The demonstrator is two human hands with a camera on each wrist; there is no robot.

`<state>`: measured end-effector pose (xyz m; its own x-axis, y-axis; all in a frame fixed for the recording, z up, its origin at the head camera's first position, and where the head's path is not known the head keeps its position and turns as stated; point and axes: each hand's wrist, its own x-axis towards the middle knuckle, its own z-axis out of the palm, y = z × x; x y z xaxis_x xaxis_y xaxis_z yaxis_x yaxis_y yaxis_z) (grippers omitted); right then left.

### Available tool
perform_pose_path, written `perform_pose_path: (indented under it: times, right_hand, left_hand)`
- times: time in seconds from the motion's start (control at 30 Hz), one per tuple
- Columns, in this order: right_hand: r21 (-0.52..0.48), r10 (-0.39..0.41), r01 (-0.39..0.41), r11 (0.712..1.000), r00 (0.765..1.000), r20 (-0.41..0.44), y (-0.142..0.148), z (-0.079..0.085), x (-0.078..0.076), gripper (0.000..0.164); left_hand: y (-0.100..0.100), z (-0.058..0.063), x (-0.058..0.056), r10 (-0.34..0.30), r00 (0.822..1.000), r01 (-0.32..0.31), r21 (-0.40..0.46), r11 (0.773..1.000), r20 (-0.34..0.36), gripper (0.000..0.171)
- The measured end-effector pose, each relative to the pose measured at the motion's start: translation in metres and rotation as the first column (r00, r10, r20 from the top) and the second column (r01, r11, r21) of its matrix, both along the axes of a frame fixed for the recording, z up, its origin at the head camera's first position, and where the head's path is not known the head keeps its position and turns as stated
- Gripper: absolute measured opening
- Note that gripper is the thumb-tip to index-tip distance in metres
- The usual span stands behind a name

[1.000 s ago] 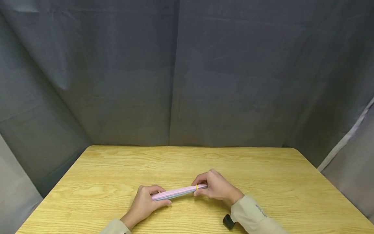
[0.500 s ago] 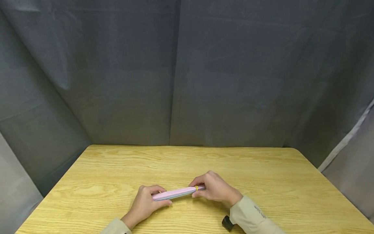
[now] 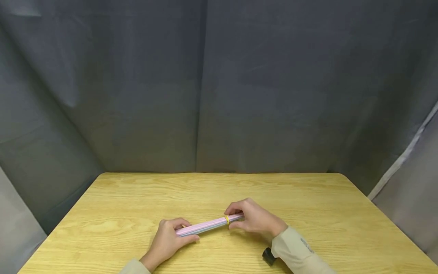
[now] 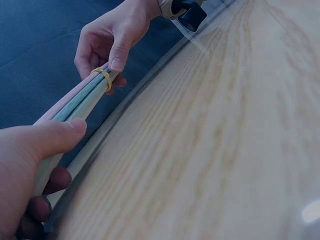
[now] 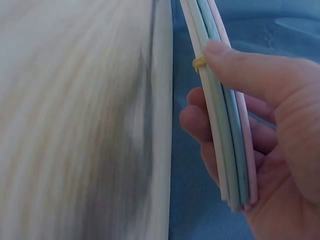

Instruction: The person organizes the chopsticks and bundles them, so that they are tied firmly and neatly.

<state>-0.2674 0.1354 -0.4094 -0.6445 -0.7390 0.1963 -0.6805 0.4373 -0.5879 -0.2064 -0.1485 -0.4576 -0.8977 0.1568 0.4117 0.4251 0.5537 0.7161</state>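
A bundle of slender pastel sticks point(image 3: 205, 226), pink, blue-green and whitish, is held over the table, its right end slightly farther away than its left. My left hand point(image 3: 167, 239) grips the left end between thumb and curled fingers, hiding that tip. At the other end my right hand point(image 3: 256, 217) pinches the bundle, thumb point(image 5: 250, 67) on top and fingers curled beneath. A yellow rubber band point(image 4: 102, 76) is wound round the sticks by the right fingertips. The sticks' right ends lie against the right palm in the right wrist view.
The wood-grain table point(image 3: 143, 198) spreads in front and to both sides. A small black object point(image 3: 268, 256) is beside the right sleeve point(image 3: 301, 251). Grey curtains point(image 3: 260, 95) hang behind the table and along its sides.
My right hand shifted slightly left along the bundle, then back right, so the band now shows just at its fingertips. My left hand keeps its grip almost unmoved.
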Motion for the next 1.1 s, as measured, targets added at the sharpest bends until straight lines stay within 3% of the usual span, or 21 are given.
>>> perform_pose_path:
  times: [0.2, 0.53, 0.8, 1.1]
  right_hand:
    - [0.004, 0.007, -0.007, 1.000, 1.000, -0.012, 0.003, -0.001, -0.003, 0.013]
    - [-0.041, 0.024, -0.026, 0.999, 0.999, -0.038, -0.001, -0.001, -0.001, 0.013]
    - [-0.055, 0.003, -0.009, 0.998, 0.994, -0.111, -0.007, -0.004, 0.004, 0.014]
    - [0.060, 0.030, -0.019, 0.998, 0.983, -0.179, -0.022, -0.003, 0.012, 0.017]
  left_hand:
    - [0.001, 0.001, 0.000, 0.010, 1.000, -0.010, 0.007, 1.000, 0.014, 0.031]
    - [0.000, -0.001, -0.001, -0.007, 1.000, 0.006, 0.048, 0.999, 0.014, 0.029]
    - [0.000, -0.003, -0.001, -0.025, 1.000, 0.026, 0.072, 0.997, -0.010, 0.029]
    - [0.006, 0.000, 0.003, -0.046, 0.999, 0.047, 0.033, 0.998, -0.024, 0.028]
